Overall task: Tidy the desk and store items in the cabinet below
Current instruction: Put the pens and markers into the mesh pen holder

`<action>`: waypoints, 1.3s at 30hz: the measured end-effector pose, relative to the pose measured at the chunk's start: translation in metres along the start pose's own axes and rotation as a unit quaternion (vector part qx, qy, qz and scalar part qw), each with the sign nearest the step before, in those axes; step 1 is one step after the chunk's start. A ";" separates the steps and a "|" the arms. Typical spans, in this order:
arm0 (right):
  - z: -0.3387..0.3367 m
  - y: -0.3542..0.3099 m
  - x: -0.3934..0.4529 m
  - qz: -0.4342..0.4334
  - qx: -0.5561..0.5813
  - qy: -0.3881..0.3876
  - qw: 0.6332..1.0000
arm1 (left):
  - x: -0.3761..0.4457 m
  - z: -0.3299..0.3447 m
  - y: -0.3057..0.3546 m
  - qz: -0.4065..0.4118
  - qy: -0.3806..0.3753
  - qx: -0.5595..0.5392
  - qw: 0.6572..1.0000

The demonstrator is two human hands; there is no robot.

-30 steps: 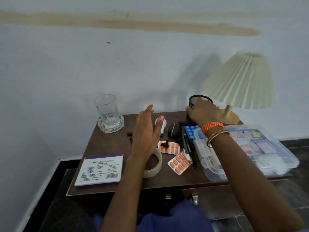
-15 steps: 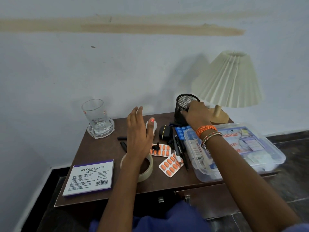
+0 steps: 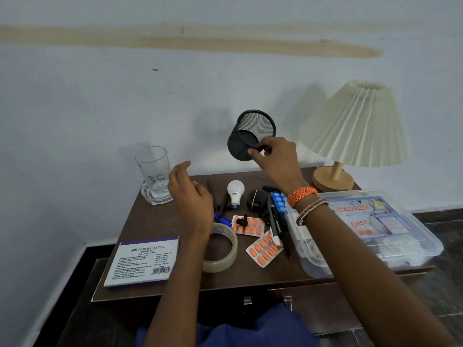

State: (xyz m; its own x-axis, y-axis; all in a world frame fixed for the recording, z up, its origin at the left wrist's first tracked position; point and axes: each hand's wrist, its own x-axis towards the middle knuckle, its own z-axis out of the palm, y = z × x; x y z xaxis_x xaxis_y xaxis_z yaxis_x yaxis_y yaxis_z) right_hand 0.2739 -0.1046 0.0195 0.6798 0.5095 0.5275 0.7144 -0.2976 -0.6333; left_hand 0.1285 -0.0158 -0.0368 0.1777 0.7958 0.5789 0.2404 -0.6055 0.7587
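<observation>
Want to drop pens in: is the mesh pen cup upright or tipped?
Tipped: the right hand holds the mesh pen cup above the desk, mouth tilted toward the camera.

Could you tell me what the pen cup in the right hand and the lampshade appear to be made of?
Pen cup: black mesh, probably metal, matte; the wall shows through its fine weave. Lampshade: cream pleated paper or fabric, matte; sharp, even folds run from top to rim. The right hand grips the cup's rim.

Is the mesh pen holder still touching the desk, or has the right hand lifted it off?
Apart. The head view shows the right hand gripping the mesh pen holder by its rim, tilted in the air, with wall visible between it and the desk.
</observation>
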 end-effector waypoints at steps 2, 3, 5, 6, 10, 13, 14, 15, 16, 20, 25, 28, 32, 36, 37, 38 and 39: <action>0.009 -0.009 0.002 -0.031 0.014 -0.003 0.999 | 0.005 -0.008 -0.005 -0.031 0.014 0.002 0.999; 0.014 -0.013 0.004 -0.044 0.023 -0.005 0.999 | 0.007 -0.012 -0.007 -0.040 0.016 0.002 0.999; 0.027 -0.020 0.006 -0.062 0.041 -0.012 0.997 | 0.011 -0.019 -0.011 -0.047 0.017 0.001 0.999; 0.033 -0.024 0.008 -0.066 0.048 -0.017 0.996 | 0.012 -0.023 -0.013 -0.051 0.016 0.005 0.999; 0.064 -0.035 0.012 -0.072 0.050 -0.051 0.995 | 0.016 -0.039 -0.018 -0.065 -0.014 0.041 0.997; 0.087 -0.039 0.015 -0.064 0.020 -0.101 0.993 | 0.019 -0.046 -0.026 -0.051 -0.033 0.064 0.996; 0.094 -0.040 0.015 -0.059 0.012 -0.112 0.992 | 0.021 -0.048 -0.029 -0.043 -0.034 0.072 0.996; 0.099 -0.041 0.014 -0.052 0.006 -0.120 0.991 | 0.023 -0.050 -0.033 -0.036 -0.033 0.076 0.996; 0.104 -0.040 0.014 -0.041 0.005 -0.128 0.991 | 0.026 -0.052 -0.036 -0.034 -0.033 0.075 0.996; 0.113 -0.040 0.010 -0.015 0.008 -0.137 0.990 | 0.031 -0.058 -0.042 -0.035 -0.032 0.080 0.996; 0.114 -0.040 0.007 -0.010 -0.006 -0.152 0.988 | 0.031 -0.057 -0.041 -0.019 -0.041 0.072 0.996; 0.113 -0.035 0.003 0.003 -0.016 -0.177 0.984 | 0.030 -0.057 -0.041 -0.007 -0.041 0.072 0.997; 0.108 -0.030 0.002 0.002 -0.051 -0.191 0.980 | 0.030 -0.057 -0.042 -0.007 -0.038 0.069 0.997; 0.099 -0.032 0.009 0.007 -0.089 -0.221 0.971 | 0.030 -0.055 -0.042 -0.012 -0.038 0.063 0.997; 0.097 -0.034 0.010 0.007 -0.101 -0.232 0.968 | 0.029 -0.054 -0.042 -0.013 -0.040 0.060 0.997; 0.095 -0.036 0.011 0.008 -0.116 -0.244 0.963 | 0.029 -0.053 -0.042 -0.012 -0.042 0.059 0.997; 0.094 -0.037 0.012 0.006 -0.133 -0.256 0.957 | 0.028 -0.053 -0.042 -0.011 -0.046 0.060 0.997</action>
State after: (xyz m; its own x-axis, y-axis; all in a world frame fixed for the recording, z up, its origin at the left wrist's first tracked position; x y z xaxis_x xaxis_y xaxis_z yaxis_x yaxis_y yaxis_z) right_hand 0.2399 -0.0118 -0.0034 0.5660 0.8140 0.1307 0.7706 -0.4660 -0.4348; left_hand 0.0729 0.0320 -0.0363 0.2576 0.8087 0.5288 0.3569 -0.5882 0.7257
